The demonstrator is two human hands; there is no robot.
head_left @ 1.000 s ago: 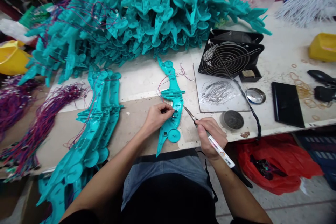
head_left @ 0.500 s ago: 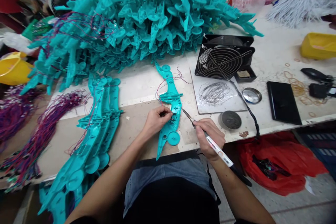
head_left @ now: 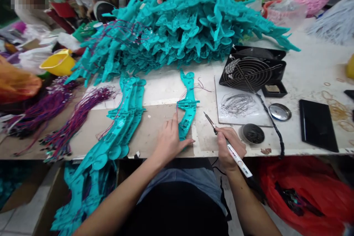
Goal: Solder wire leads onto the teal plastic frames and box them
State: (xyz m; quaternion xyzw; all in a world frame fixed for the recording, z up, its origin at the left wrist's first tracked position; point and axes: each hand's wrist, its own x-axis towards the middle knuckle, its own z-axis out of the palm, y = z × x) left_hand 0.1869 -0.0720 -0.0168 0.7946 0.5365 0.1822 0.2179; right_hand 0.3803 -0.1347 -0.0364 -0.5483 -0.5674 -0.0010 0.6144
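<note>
A teal plastic bow-shaped part (head_left: 189,92) lies on the table in front of me, thin red and purple wires running from its upper half. My left hand (head_left: 172,138) is spread over its lower end, thumb and fingers apart, and covers part of it. To the right, my right hand (head_left: 230,147) is wrapped round the white handle of a soldering iron (head_left: 238,159). The iron's metal tip points up and left, apart from the teal part. Left of my left hand, several similar teal parts (head_left: 125,114) stand side by side, reaching over the table edge.
A large heap of teal parts (head_left: 177,25) fills the back. Wire bundles (head_left: 80,114) lie at left. On the right are a black fan (head_left: 251,72), a white board (head_left: 221,116) with a wire tangle, a round tin (head_left: 253,134), and a black box (head_left: 318,125). A red bag (head_left: 298,180) hangs below.
My left hand has let go of the small spot it pinched on the teal part and now lies spread at its lower end. The soldering iron stays in my right hand. My view has turned left.
</note>
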